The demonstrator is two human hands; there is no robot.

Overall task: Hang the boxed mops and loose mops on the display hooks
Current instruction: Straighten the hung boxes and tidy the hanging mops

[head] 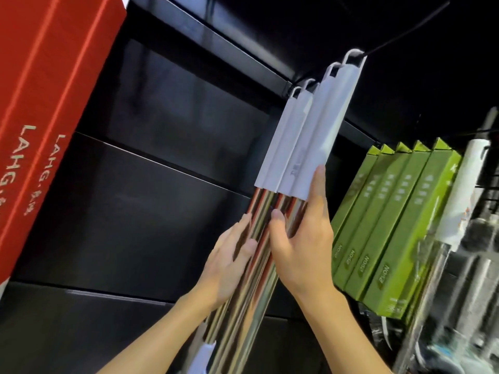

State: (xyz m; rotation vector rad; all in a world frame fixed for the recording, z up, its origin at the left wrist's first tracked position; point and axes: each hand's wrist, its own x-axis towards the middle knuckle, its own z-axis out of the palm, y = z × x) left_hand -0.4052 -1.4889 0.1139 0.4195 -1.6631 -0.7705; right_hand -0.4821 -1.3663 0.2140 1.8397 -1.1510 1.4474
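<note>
Loose mops, white grips, shiny poles: hung bunched on a black hook. Left hand and right hand, fingers straight, pressed the poles from either side. Green boxes hung just right.

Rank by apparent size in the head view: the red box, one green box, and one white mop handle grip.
1. red box, though it is nearest and cropped.
2. green box and white handle grip: look alike, not ranked.

Both hands, left hand and right hand, flat against hooked loose mops.
</note>
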